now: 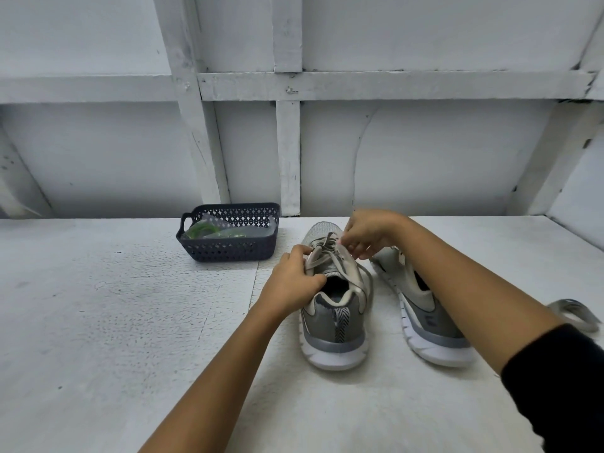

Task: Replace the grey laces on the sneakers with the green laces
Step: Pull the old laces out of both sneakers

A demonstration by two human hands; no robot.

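The upright sneaker [336,308] stands on the white worktop [114,322] between the two hands, heel toward the person and toe pointing away. It is grey, with a paler mesh toe, a darker heel panel, a black-and-white patterned pull tab down the back and a thick white sole under a grey band. Its grey lace [330,253] is flat and pale, and is threaded through the upper eyelets. Loose lengths trail down both sides of the tongue.

The left hand [295,276] curls over the sneaker's left side at the collar. Its thumb lies by the edge of the tongue, and a length of lace runs under its fingers. The right hand [366,233] reaches over from the far side. Its fingertips are bunched and pinch the lace at the eyelets near the toe end of the lacing.

The tipped sneaker [431,322] lies just beside the first, under the right forearm and leaning on its side. It has the same grey upper and white sole, and the arm hides much of it. A black sleeve [562,380] covers that arm near the elbow. To the right of the forearm, a curled grey strip [575,313] lies on the worktop. I cannot tell what it is.

Beyond the left hand and to its left sits a dark perforated basket [228,251]. It holds the green laces [204,229], coiled in clear wrapping.
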